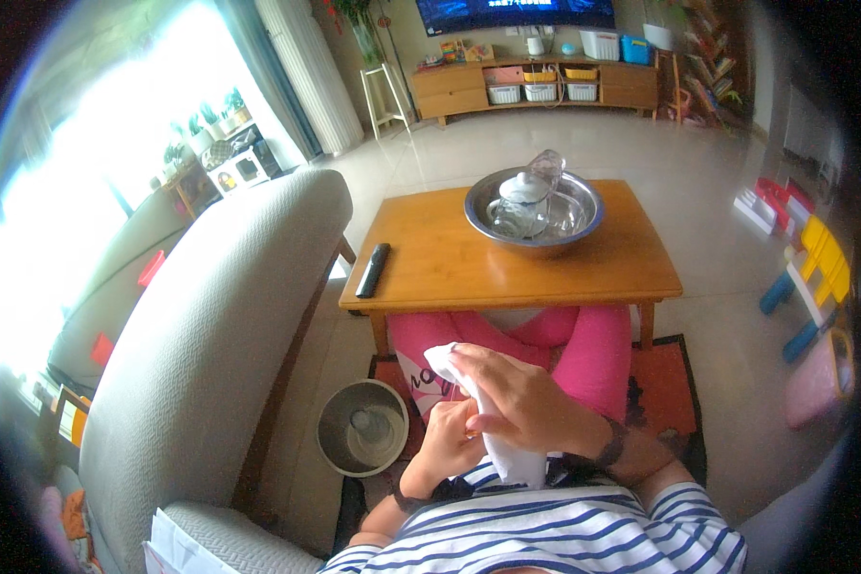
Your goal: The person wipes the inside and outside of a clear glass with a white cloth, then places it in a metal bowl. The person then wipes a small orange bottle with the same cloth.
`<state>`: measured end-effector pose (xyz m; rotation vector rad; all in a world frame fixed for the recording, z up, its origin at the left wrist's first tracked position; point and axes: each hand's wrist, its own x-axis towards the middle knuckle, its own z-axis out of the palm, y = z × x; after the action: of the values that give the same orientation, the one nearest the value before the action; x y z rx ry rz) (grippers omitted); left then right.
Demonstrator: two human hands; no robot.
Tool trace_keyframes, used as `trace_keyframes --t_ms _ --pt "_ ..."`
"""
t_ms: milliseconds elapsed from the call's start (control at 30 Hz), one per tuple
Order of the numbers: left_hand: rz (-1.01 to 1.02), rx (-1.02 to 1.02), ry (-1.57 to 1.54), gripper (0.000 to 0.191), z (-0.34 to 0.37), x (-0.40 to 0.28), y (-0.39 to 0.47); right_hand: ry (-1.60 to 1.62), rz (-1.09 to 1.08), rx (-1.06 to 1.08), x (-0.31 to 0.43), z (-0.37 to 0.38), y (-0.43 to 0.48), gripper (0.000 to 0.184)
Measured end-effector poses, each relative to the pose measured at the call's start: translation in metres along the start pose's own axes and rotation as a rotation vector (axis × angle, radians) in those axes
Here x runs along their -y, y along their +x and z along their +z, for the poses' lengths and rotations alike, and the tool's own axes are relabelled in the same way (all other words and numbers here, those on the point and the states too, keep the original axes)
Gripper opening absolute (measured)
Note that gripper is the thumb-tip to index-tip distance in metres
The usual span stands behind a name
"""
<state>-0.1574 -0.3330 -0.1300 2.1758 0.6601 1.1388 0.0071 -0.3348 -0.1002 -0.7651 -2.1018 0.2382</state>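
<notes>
Above my lap, my right hand (520,402) grips a white cloth (499,448), which hangs down towards my striped shirt. Close against it on the left, my left hand (448,438) is curled around something small that the fingers and cloth mostly hide; a bit of orange shows there, and I cannot tell what it is. Beyond my knees, a steel basin (471,215) with clear glassware and a white-lidded glass pot (524,197) rests on the wooden table (430,244). A dark remote control (373,270) lies at the table's left side.
A metal pot (326,430) with a clear object inside stands on the floor at my left. The grey sofa (208,316) runs along that side. A dark-edged red mat (664,387) lies beneath me. A yellow and blue children's chair (818,273) is at the right.
</notes>
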Motion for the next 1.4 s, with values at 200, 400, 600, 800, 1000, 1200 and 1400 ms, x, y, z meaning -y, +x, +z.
trace_keyframes --t_ms 200,400,600,800,1000,1200,1400 --pt "0.219 0.025 0.001 0.015 0.004 -0.006 0.003 0.470 0.318 0.103 -0.018 -0.001 -0.005 0.046" --pt "0.291 0.033 0.014 0.015 0.006 -0.012 0.001 0.469 0.342 0.250 -0.031 -0.008 -0.011 0.040" --pt "0.161 0.041 0.054 0.014 0.003 -0.005 0.004 0.276 0.301 -0.191 0.001 0.007 -0.013 0.038" --pt "-0.002 -0.020 -0.045 0.013 0.001 -0.004 0.001 0.121 0.132 -0.079 0.010 -0.007 -0.006 0.032" --pt "-0.002 -0.053 -0.023 0.016 -0.003 -0.005 -0.002 0.137 0.058 -0.096 0.011 -0.007 0.000 0.038" --pt "0.111 0.001 -0.008 0.015 -0.002 -0.005 -0.002 0.278 0.174 0.023 0.004 -0.007 -0.002 0.041" --pt "0.219 0.059 -0.085 0.013 -0.003 -0.010 -0.004 0.576 0.518 0.345 -0.009 -0.012 -0.006 0.060"
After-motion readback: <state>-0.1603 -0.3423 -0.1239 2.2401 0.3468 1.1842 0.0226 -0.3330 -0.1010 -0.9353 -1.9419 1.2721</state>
